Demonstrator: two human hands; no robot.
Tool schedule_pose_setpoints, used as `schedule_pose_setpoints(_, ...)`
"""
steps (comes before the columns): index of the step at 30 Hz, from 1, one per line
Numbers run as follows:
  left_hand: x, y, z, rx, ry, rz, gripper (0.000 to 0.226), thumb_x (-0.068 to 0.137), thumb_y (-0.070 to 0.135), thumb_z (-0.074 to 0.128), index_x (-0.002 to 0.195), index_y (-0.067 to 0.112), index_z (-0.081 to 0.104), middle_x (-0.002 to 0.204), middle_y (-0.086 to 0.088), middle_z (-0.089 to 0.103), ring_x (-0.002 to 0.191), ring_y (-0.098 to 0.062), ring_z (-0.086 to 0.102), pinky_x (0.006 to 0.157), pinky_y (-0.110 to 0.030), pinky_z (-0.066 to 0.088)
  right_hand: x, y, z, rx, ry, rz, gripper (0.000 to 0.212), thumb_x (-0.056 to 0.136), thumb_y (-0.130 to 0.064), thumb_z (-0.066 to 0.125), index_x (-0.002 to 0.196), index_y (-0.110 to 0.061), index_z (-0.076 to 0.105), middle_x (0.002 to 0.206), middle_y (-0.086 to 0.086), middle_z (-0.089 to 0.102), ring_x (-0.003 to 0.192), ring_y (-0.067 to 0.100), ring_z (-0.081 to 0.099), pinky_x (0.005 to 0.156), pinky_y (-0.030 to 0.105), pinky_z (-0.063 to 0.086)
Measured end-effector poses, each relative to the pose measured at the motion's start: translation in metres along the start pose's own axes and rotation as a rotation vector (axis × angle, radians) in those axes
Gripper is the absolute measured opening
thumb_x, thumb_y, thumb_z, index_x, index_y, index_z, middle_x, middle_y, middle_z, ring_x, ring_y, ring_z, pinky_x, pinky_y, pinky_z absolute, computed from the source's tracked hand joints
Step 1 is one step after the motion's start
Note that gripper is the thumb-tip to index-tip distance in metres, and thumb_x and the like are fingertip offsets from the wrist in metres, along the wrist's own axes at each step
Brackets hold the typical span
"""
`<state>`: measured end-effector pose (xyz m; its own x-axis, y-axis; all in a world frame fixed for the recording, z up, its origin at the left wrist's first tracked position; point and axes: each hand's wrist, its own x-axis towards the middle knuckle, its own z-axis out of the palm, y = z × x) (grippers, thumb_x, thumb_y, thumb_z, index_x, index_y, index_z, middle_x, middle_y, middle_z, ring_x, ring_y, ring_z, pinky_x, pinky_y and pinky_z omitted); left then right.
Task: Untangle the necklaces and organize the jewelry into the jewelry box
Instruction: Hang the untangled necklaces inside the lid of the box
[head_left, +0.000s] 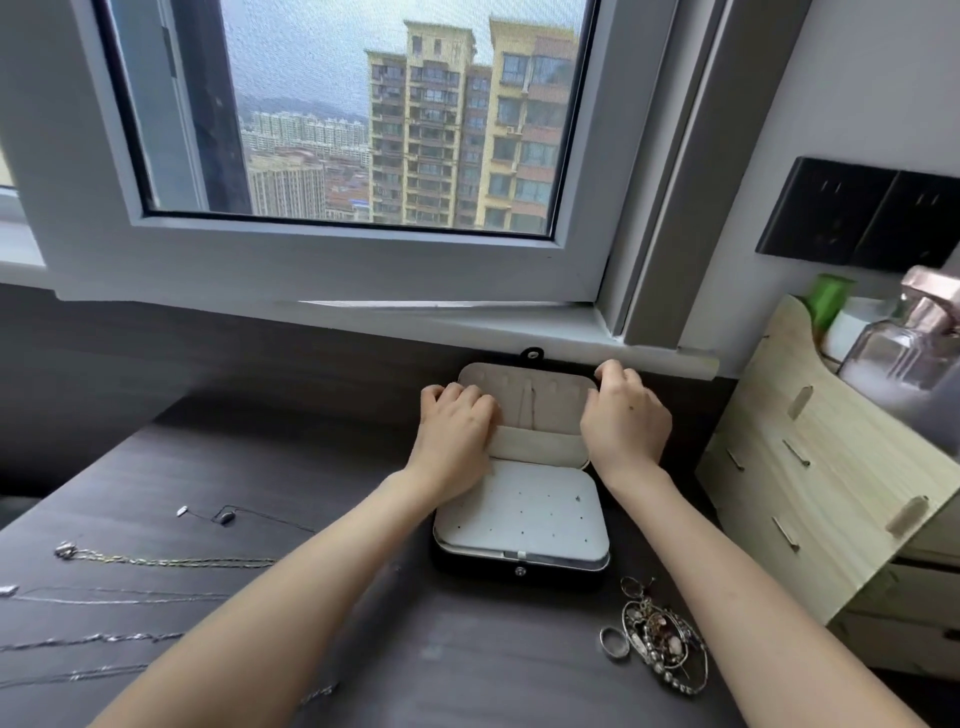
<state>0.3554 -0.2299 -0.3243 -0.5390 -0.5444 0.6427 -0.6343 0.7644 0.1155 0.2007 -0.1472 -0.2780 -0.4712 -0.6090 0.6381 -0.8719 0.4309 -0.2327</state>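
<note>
Fingers (615, 374) curl round the raised lid (540, 410) of the jewelry box (519, 569), left hand (457, 423) at its left edge, right hand (626, 423) at its far right corner, apparently gripping it. The open box sits on the desk (260, 467), necklaces (171, 562) to its left.

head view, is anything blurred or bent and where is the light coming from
Head view: soft daylight comes through the window, with no harsh glare; the wide lens bows the window frame; the bottle at the right edge is blurred; the left hand and right hand gripping the box are sharp.
</note>
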Motion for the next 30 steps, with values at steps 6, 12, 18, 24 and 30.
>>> schedule_pose_setpoints(6, -0.011, -0.025, -0.048, -0.148, -0.059, -0.12, 0.021, 0.085, 0.007, 0.055, 0.096, 0.018, 0.069, 0.103, 0.001, 0.063, 0.102, -0.022, 0.052, 0.083, -0.029, 0.022, -0.045, -0.037, -0.021, 0.193, -0.073, -0.278, 0.008, 0.084, -0.019, 0.065, 0.087, -0.013, 0.067, 0.087, 0.006, 0.066, 0.079, 0.025, 0.061, 0.063, 0.029, 0.041)
schedule_pose_setpoints(12, -0.052, -0.056, -0.093, -0.204, -0.329, -0.254, 0.019, 0.085, 0.014, 0.058, 0.087, 0.03, 0.069, 0.097, 0.008, 0.062, 0.098, -0.015, 0.057, 0.094, -0.035, 0.034, -0.106, -0.085, -0.027, 0.221, -0.404, -0.666, 0.017, 0.074, -0.037, 0.075, 0.076, -0.021, 0.075, 0.076, 0.0, 0.064, 0.079, 0.022, 0.055, 0.06, 0.027, 0.031)
schedule_pose_setpoints(18, -0.091, -0.072, -0.115, -0.22, -0.478, -0.317, 0.019, 0.083, 0.015, 0.058, 0.08, 0.033, 0.061, 0.089, 0.01, 0.06, 0.096, -0.013, 0.059, 0.098, -0.038, 0.037, -0.121, -0.114, -0.008, -0.076, -0.41, -0.729, 0.036, 0.031, -0.049, 0.089, 0.042, -0.026, 0.063, 0.045, -0.007, 0.051, 0.047, 0.016, 0.048, 0.049, 0.02, 0.023)
schedule_pose_setpoints(24, -0.11, -0.071, -0.117, -0.234, -0.49, -0.294, 0.014, 0.082, 0.018, 0.064, 0.079, 0.032, 0.064, 0.082, 0.015, 0.055, 0.088, -0.008, 0.055, 0.095, -0.033, 0.035, -0.129, -0.125, -0.002, -0.093, -0.474, -0.718, 0.018, 0.091, -0.023, 0.053, 0.099, -0.011, 0.063, 0.102, 0.008, 0.06, 0.097, 0.028, 0.048, 0.071, 0.031, 0.024)
schedule_pose_setpoints(30, -0.113, -0.06, -0.109, -0.183, -0.43, -0.173, 0.021, 0.082, 0.04, 0.062, 0.094, 0.024, 0.069, 0.099, 0.009, 0.065, 0.098, -0.012, 0.055, 0.092, -0.031, 0.032, -0.122, -0.121, -0.016, 0.142, -0.546, -0.533, 0.025, 0.098, -0.03, 0.044, 0.107, -0.014, 0.061, 0.111, 0.005, 0.058, 0.105, 0.025, 0.048, 0.083, 0.032, 0.034)
